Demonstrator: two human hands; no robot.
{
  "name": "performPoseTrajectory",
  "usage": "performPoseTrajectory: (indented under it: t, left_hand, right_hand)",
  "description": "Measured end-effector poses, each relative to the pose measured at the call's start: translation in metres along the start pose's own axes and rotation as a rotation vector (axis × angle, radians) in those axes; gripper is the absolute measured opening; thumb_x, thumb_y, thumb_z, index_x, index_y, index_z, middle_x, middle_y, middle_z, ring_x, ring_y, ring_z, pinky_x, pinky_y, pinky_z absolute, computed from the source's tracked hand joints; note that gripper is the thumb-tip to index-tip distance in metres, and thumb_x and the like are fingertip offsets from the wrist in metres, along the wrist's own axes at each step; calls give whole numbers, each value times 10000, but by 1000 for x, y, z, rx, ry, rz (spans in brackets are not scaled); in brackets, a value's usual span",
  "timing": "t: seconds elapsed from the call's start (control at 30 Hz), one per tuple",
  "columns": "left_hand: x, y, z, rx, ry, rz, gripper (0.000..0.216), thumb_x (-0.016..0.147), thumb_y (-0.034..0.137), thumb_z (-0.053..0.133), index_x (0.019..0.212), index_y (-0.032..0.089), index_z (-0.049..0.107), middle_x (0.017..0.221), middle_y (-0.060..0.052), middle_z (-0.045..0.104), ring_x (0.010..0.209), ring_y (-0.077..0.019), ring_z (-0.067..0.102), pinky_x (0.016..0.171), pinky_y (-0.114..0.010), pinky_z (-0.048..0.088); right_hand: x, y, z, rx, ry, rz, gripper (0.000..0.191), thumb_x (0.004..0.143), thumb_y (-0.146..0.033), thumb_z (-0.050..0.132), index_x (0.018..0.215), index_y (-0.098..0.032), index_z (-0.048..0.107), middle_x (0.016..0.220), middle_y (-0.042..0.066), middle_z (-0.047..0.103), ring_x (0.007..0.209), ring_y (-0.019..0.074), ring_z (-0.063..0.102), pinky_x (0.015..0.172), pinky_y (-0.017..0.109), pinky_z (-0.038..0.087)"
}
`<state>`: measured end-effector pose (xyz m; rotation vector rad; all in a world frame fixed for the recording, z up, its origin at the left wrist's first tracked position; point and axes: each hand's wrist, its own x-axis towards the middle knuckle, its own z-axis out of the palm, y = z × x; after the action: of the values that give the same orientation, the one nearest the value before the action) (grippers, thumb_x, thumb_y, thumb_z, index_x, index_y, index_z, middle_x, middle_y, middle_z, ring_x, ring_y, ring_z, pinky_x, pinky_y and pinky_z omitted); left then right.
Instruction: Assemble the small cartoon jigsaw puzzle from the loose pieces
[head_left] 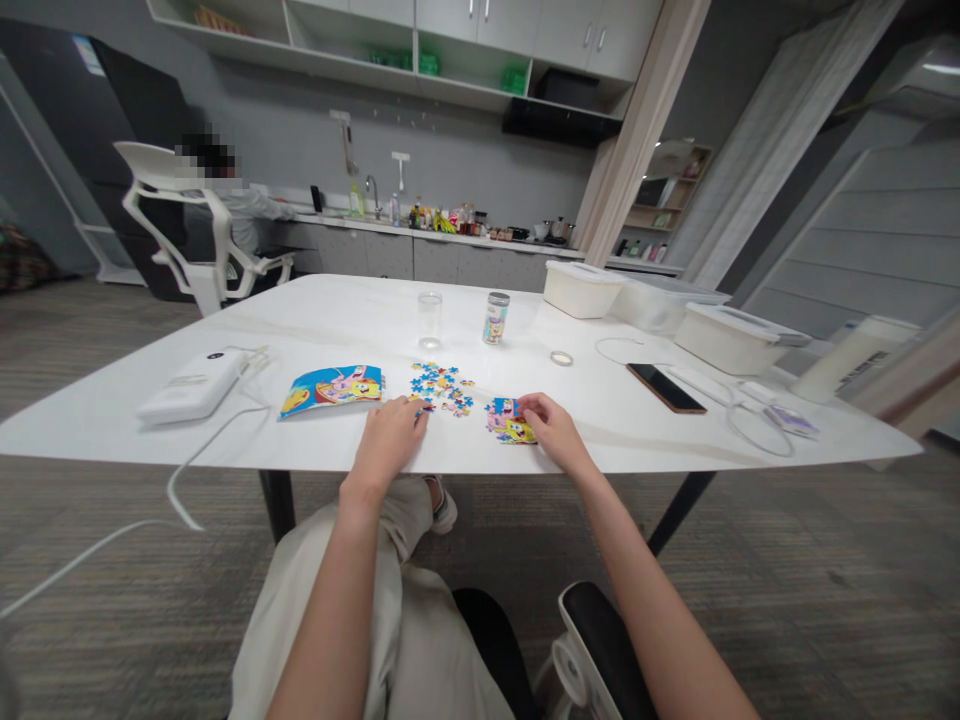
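Note:
My left hand (388, 436) rests at the table's front edge with its fingers curled, closed at a jigsaw puzzle piece (427, 407) beside the loose pile. That pile of blue, yellow and pink puzzle pieces (442, 385) lies between my hands. Thumb and forefinger of my right hand (553, 428) are pinched at a piece along the right side of a partly joined puzzle (510, 424), which shows yellow and pink cartoon figures. The fingers hide some of that edge. Left of my left hand lies a curved picture sheet (334, 390) with the same cartoon characters.
Behind the pieces stand a clear jar (430, 320) and a printed can (495, 318); a round lid (561, 358) lies nearby. To the right are a phone (666, 388), cables and storage boxes (581, 290). A white device (193, 388) sits left. A person (251, 215) sits beyond the table.

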<state>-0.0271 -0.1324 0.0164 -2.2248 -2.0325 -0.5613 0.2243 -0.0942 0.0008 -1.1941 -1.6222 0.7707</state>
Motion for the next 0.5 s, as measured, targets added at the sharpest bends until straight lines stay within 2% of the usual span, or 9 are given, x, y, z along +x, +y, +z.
performPoseTrajectory:
  t: [0.2,0.33,0.5]
  left_hand:
    - [0,4,0,52,49,-37,311,939,232,412,1133,113,624,1053,-155,666,1035,-292,600,882,-397,449]
    - [1,1,2,47,89,99,360,918,170,443,1247,150,588,1136,-152,618,1056,-270,582,928,-398,450]
    - [2,-5,10,-86,35,284,413,901,94,430,1231,253,621,1374,-76,560,1291,-244,483,1039,-420,401]
  right_hand:
    - [0,1,0,-9,6,-13,171,779,-223,510,891,-198,636,864,36,717,800,177,682,795,341,532]
    - [1,2,0,-21,8,-13,177,781,-223,507,894,-197,641,865,34,718,805,178,682,811,349,529]
    - [0,1,0,-16,8,-13,170,785,-224,512,891,-200,642,850,30,718,790,175,684,784,336,536]
